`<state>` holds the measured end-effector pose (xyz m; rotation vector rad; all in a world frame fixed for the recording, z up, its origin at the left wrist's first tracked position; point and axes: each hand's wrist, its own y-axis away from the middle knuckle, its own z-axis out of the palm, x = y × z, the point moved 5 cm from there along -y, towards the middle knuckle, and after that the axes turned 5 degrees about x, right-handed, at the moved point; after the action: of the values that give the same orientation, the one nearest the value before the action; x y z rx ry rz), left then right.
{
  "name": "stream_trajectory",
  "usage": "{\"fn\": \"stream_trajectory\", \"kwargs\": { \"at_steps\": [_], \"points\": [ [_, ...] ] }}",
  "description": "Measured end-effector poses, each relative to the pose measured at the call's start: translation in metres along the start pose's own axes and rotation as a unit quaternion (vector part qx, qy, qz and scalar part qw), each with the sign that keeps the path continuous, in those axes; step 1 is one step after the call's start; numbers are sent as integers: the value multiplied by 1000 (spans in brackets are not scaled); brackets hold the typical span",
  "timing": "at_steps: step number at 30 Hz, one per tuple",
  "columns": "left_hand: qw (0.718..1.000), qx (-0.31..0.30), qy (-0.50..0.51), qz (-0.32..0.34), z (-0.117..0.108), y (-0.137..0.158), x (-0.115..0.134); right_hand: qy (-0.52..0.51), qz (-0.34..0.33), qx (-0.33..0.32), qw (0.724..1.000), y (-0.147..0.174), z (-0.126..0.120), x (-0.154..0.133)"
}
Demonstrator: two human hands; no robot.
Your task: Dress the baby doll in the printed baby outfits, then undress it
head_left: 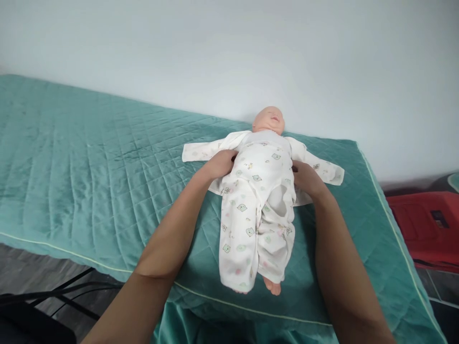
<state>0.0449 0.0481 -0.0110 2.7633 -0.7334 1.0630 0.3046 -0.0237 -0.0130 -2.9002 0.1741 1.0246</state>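
A baby doll (269, 119) lies on its back on the green quilted cover, its head by the wall. It wears a white baby top (204, 150) with sleeves spread to both sides. White printed baby trousers (247, 210) reach high over its belly, and bare toes show at the leg ends. My left hand (223, 163) is closed at the trousers' left side, by the waist. On the opposite side my right hand (305, 176) grips the trousers' edge. The fingertips of both hands are partly hidden against the cloth.
The green quilted cover (89, 157) spreads over a long bed or table against a pale wall (179, 57). A red case (426, 224) stands beyond the right edge. Dark thin bars and a cable (71, 291) are below at the left, above the grey floor.
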Motion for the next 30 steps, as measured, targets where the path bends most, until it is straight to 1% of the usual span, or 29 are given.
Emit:
{"fn": "stream_trajectory", "kwargs": {
  "at_steps": [3,5,6,8,11,14,16,19,21,24,28,30],
  "points": [
    [999,-14,45,-7,0,2,0,-48,-18,-2,999,3,-1,-4],
    [992,-18,123,-16,2,4,0,-98,-21,-2,995,7,-1,-8],
    [984,-20,177,-22,3,5,0,-125,-22,-2,992,9,-1,-10],
    [954,-24,297,-37,9,8,-1,-177,-19,1,984,13,-1,-14],
    [887,-37,454,-77,18,11,-5,-245,2,9,969,17,1,-18],
    [829,-28,544,-129,24,11,-12,-288,24,26,957,18,4,-18],
    [802,-16,575,-159,26,10,-16,-296,26,38,954,18,5,-18],
    [780,-3,595,-192,28,9,-21,-268,15,58,962,18,4,-18],
    [773,5,602,-199,29,8,-22,-232,3,70,970,17,3,-18],
    [768,16,608,-200,29,7,-22,-204,-1,61,977,16,3,-19],
    [766,23,611,-201,30,8,-19,-203,32,26,978,15,4,-18],
    [758,24,617,-213,30,9,-16,-214,50,-3,976,16,5,-17]
  ]
}}
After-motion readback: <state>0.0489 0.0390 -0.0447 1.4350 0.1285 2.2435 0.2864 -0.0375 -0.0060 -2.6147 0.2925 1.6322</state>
